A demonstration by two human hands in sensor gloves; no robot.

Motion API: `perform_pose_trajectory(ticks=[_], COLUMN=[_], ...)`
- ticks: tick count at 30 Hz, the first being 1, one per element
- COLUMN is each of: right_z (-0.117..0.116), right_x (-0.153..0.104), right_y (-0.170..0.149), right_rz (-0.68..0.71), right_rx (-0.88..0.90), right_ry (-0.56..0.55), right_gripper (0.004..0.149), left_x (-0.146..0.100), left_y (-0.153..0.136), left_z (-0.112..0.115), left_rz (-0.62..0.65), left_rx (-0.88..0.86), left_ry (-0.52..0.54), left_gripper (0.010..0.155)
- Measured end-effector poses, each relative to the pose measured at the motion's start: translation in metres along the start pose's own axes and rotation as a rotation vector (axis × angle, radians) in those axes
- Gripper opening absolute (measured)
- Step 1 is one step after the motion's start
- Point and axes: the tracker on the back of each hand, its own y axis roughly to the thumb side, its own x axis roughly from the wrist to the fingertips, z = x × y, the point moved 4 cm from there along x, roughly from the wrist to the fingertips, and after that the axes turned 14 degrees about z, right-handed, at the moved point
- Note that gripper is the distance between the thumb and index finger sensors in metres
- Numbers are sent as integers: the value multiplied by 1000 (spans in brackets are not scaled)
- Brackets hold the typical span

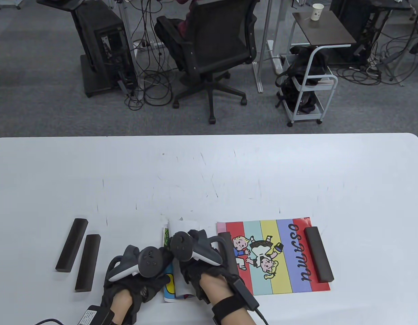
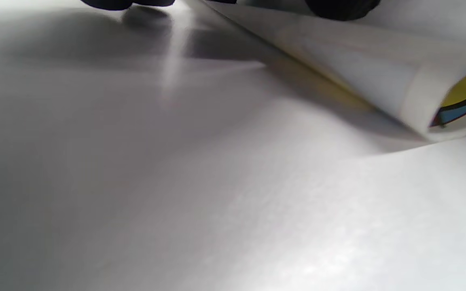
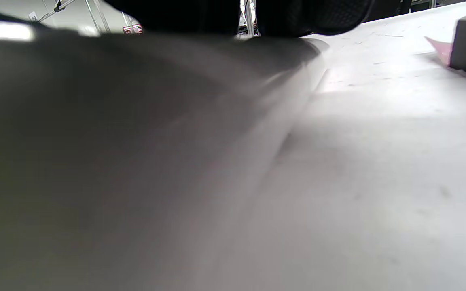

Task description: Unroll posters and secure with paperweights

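Table view: two spare paperweights; left wrist: curled poster edge.

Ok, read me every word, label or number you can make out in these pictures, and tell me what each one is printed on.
"OSAMU": black script on the red stripe of the flat striped poster, running sideways in the table view; the last letters are uncertain.
Label on the box at the left wrist: print too small to read.
Paper cup on the far side table: a mark, unreadable.
Half-rolled poster under the hands: no text visible.
Wrist views: no text.
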Motion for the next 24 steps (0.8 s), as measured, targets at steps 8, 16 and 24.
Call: perform_pose_trajectory(ticks=[8,16,24], right_z=[-2,-6,-11], right_x=[-1,2,2], right_y=[7,22,32], right_rz=[-40,124,82], right_rx=[-144,-32,-277], right_ry=[30,48,3], right_gripper=[83,44,72], left_x=[4,-7,-23], left_y=[6,-9,-29], left_z=[3,-2,-5], left_rz=[-60,-125,-197], left_rx=[212,368,476], left_ry=[-35,-115,-174], left_gripper=[79,81,81])
